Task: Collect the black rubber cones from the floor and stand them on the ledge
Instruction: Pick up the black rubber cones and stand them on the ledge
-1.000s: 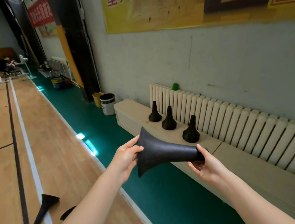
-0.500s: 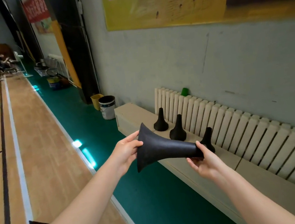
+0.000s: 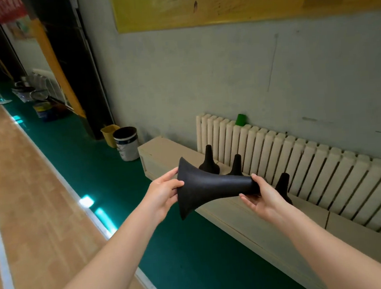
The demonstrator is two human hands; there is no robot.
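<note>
held cone [image 3: 211, 186]: matt black rubber, I see fine grain
ledge [image 3: 157, 147]: dull cream paint
court floor [image 3: 28, 193]: glossy varnished wood
radiator [image 3: 313, 163]: smooth painted metal

Three upright cones [image 3: 208, 157] along ledge [image 3: 162, 146]

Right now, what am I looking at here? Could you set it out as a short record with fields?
place: hall floor beside a ledge in front of a radiator
held cone: black, on its side in the air, wide base towards the left
left hand: grips the base rim
right hand: grips the narrow end
upright on ledge: far cone, middle cone, near cone, each partly hidden
nearby: bucket, yellow bin
</note>
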